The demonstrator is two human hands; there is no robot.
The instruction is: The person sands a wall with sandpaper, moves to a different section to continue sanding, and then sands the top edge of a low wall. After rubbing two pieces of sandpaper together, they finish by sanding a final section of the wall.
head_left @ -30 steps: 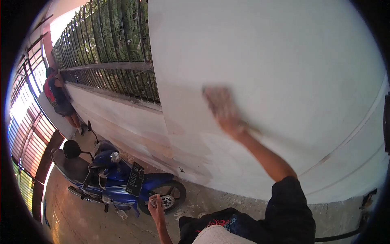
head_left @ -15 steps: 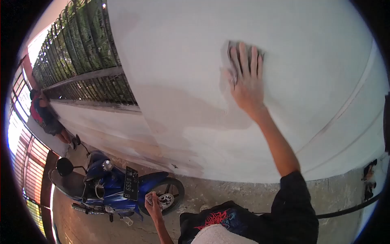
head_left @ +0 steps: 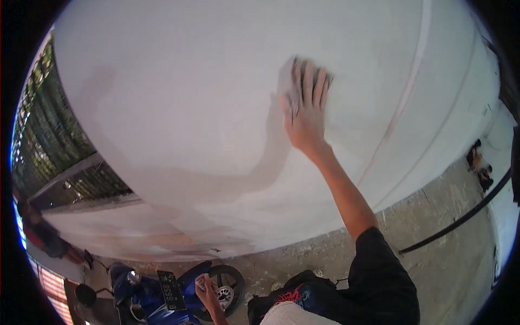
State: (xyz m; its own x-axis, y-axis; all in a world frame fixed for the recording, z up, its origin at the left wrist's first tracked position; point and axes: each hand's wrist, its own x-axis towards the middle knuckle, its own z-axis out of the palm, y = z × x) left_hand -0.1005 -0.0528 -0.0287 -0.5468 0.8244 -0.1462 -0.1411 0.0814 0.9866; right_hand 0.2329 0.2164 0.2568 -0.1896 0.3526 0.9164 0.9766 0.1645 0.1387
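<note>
High on the white wall point(head_left: 179, 97), my right hand point(head_left: 307, 122) presses a dark grey sheet of sandpaper point(head_left: 296, 73) flat against the surface. Its fingers lie stretched over the sheet, and one edge of the sheet is tucked by the thumb. Low in the view, my left hand point(head_left: 207, 295) is closed with curled fingers, overlapping the front wheel of a blue motorcycle point(head_left: 187, 284). Something small and greyish shows at those fingertips, but I cannot tell what it is.
A barred, leafy window opening point(head_left: 54, 130) is at the left, with a person point(head_left: 46, 238) below it. A black pole or hose point(head_left: 460, 216) slants across the right. Two more people point(head_left: 476, 162) appear far right. The concrete floor point(head_left: 433, 271) runs along the wall's base.
The view has turned right, so the window and motorcycle sit further left and lower. My right hand still presses the sandpaper on the wall; my left hand stays closed low down.
</note>
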